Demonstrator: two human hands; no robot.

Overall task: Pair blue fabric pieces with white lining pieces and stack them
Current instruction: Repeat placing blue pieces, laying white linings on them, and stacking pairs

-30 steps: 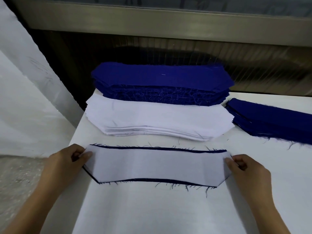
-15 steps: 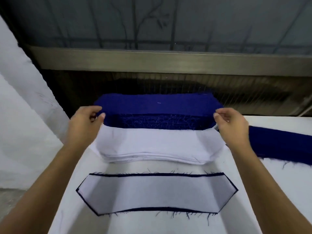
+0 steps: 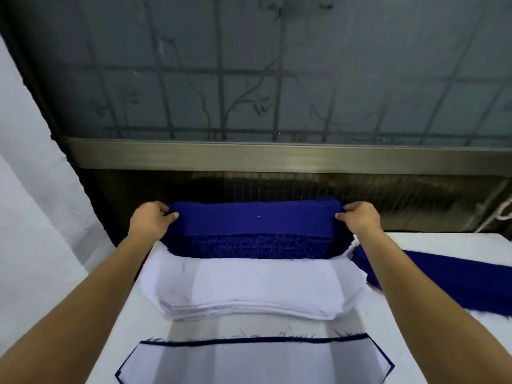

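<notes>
a finished pair lay on the worktop; your left hand and right hand pinched the top blue piece, with the blue stack and white lining stack both thick, so most pairing was judged undone.

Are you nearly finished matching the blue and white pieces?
Not nearly. One finished pair, white lining on blue, lies nearest the person. The left hand and right hand pinch the ends of the top blue piece on the blue pile, starting another pair. That pile and the white pile in front of it are both thick, so many pairs are left.
</notes>
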